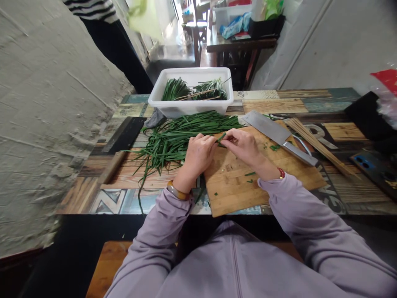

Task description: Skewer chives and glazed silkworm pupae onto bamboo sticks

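My left hand (200, 154) and my right hand (243, 145) meet above the far left part of a wooden cutting board (232, 188). Between their closed fingertips is a short green piece of garlic chives (221, 138); the fingers partly hide it. A loose heap of long garlic chives (173, 136) lies to the left of the board and behind my hands. On the board's right side rests a cleaver (273, 131), its handle pointing toward me. Small green scraps dot the board.
A white plastic tub (190, 108) behind the heap holds bundles of chives with thin sticks across them. Bamboo skewers (321, 145) lie right of the cleaver. A dark wooden-handled tool (127, 134) lies at left. A person in dark trousers (113, 45) stands beyond the table.
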`<state>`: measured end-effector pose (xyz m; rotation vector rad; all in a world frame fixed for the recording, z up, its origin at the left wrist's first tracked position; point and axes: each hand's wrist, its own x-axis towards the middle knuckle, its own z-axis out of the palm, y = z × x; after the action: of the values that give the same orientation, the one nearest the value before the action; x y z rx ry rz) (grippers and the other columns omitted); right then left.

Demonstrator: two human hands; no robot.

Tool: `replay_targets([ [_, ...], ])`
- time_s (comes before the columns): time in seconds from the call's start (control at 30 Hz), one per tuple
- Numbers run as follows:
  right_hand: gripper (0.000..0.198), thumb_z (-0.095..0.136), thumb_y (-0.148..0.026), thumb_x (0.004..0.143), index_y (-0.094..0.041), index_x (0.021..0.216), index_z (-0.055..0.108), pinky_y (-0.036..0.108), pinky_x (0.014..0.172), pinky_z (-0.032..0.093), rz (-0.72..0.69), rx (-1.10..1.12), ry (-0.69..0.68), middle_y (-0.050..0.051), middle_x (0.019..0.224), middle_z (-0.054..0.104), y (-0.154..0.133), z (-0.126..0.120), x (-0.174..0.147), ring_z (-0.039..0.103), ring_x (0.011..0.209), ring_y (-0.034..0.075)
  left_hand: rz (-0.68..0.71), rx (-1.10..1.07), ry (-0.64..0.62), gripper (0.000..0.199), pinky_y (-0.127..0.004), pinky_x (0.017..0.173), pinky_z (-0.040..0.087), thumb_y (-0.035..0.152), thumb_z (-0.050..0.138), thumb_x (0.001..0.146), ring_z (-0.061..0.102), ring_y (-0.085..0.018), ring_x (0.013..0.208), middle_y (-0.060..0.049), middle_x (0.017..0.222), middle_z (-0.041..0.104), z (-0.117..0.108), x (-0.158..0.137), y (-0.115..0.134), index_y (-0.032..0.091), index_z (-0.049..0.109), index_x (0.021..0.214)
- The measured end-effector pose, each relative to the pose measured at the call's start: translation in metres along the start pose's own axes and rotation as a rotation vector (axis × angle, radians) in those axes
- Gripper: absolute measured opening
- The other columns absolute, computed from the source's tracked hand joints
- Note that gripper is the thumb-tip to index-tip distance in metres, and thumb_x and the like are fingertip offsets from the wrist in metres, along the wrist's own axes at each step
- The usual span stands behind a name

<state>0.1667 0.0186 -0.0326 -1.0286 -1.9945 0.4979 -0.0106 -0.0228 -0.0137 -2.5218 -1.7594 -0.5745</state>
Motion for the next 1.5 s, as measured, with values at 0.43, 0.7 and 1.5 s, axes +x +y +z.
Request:
replay_targets([
  [0.43, 0.007, 0.068, -0.022, 0.084, -0.021, 0.077, 0.068, 0.034, 0.074, 0.042, 0.029, -0.335, -0.248, 0.004, 0.079, 0.067, 0.012, -0.005, -0.001, 0.059, 0.079, 0.021, -0.201, -0.154, 0.376, 0.019, -0.035, 0.086, 0.042, 0.021, 0.041, 0.098, 0.061, -0.021, 0.085, -0.005, 0.085, 0.068, 0.001, 0.003, -0.028, 0.02, 0.059, 0.09],
  [0.7, 0.008, 0.058, -0.02, 0.091, -0.02, 0.085, 0.063, 0.034, 0.079, 0.042, -0.065, -0.384, -0.306, 0.008, 0.091, 0.069, 0.007, -0.002, -0.005, 0.06, 0.089, 0.024, -0.135, -0.121, 0.365, 0.017, -0.032, 0.078, 0.043, 0.021, 0.04, 0.099, 0.059, -0.021, 0.087, -0.007, 0.093, 0.066, 0.006, 0.001, -0.021, 0.02, 0.057, 0.099],
  [1.5, 0.015, 0.052, -0.02, 0.094, -0.022, 0.079, 0.056, 0.031, 0.073, 0.044, -0.198, -0.082, -0.059, 0.005, 0.079, 0.064, 0.0, 0.011, -0.001, 0.058, 0.076, 0.02, -0.086, -0.171, -0.029, 0.02, -0.03, 0.071, 0.044, 0.022, 0.038, 0.1, 0.063, -0.02, 0.079, -0.008, 0.087, 0.068, 0.001, -0.002, -0.007, 0.019, 0.056, 0.092],
])
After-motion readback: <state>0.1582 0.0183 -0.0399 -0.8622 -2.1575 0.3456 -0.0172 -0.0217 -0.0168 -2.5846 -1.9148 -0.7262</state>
